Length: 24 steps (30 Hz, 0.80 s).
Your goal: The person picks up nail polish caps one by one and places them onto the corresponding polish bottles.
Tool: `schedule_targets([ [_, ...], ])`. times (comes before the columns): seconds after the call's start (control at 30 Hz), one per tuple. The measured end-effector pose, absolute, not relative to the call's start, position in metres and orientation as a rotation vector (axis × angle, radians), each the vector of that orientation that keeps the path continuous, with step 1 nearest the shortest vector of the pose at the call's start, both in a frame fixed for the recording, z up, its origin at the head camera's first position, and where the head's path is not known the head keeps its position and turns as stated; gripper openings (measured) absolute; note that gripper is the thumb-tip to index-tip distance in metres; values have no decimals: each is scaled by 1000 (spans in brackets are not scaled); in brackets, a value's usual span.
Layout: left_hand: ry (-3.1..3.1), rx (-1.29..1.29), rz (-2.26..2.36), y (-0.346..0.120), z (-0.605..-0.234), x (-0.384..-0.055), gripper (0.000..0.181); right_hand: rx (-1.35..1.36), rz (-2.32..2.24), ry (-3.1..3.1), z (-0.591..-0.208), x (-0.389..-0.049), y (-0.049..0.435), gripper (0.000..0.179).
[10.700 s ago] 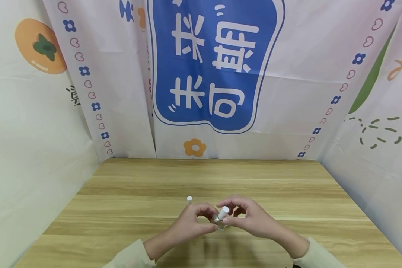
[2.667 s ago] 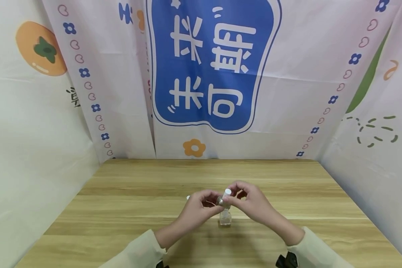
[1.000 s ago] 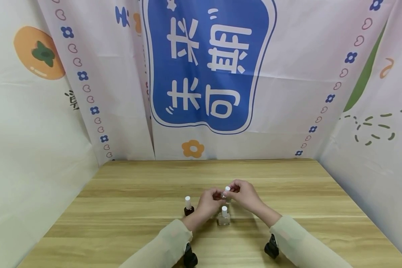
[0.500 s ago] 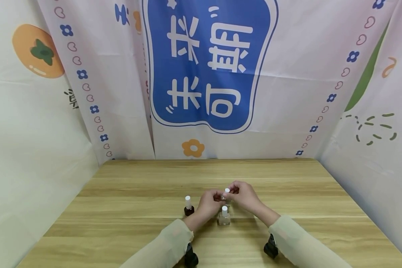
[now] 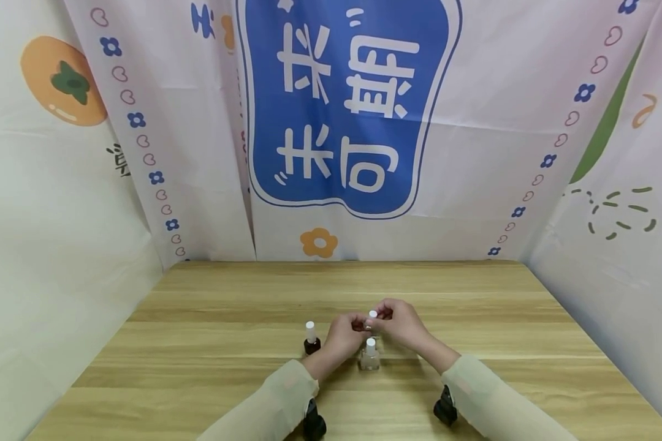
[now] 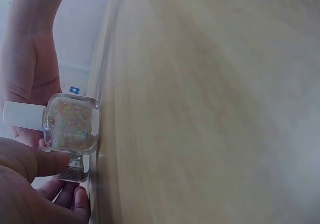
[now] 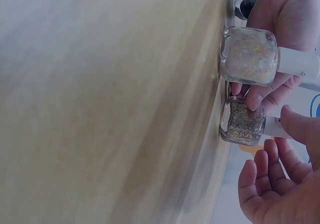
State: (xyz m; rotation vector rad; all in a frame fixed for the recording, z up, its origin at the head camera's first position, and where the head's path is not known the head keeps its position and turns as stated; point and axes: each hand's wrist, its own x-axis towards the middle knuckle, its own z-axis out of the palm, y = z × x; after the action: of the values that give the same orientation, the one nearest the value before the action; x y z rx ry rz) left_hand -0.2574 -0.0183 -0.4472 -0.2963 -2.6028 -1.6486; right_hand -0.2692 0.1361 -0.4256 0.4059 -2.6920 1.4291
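Two hands meet over a silver-glitter nail polish bottle (image 7: 244, 120) standing on the table. My left hand (image 5: 343, 337) holds its glass body between thumb and fingers. My right hand (image 5: 401, 323) pinches its white cap (image 7: 275, 127), the other fingers loosely bent. Just in front, nearer the person, stands a clear nail polish bottle with coloured flakes (image 5: 369, 361), white cap on, touched by neither hand. Beyond the left wrist, a dark nail polish bottle (image 5: 311, 346) stands upright with a white cap. In the head view the hands partly hide the glitter bottle.
The wooden table (image 5: 226, 343) is bordered by a printed cloth (image 5: 474, 184) at the back and cloth walls on both sides. A black wrist camera (image 5: 313, 422) hangs at the left sleeve, another camera (image 5: 445, 409) at the right sleeve.
Both hands, earlier around a bottle nearer the front edge, moved away from the person and lowered the glitter bottle behind the flake bottle. Over the last second they barely moved.
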Motion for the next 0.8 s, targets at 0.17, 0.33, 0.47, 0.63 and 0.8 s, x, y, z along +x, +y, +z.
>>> schedule_targets([
  [0.17, -2626, -270, -1651, -17, -447, -260, 17, 430, 1435, -2693, -424, -269, 137, 14],
  [0.33, -2632, -249, -1707, -17, -442, -263, 23, 438, 1461, -2698, -419, -269, 140, 14],
  [0.47, -2622, -219, -1767, -18, -435, -263, 32, 428, 1467, -2720, -414, -270, 144, 14],
  [0.63, -2604, -249, -1773, -18, -424, -261, 40, 439, 1437, -2725, -405, -271, 147, 17],
  [0.8, -2565, -371, -1713, -20, -406, -259, 41, 490, 1400, -2697, -391, -272, 150, 21],
])
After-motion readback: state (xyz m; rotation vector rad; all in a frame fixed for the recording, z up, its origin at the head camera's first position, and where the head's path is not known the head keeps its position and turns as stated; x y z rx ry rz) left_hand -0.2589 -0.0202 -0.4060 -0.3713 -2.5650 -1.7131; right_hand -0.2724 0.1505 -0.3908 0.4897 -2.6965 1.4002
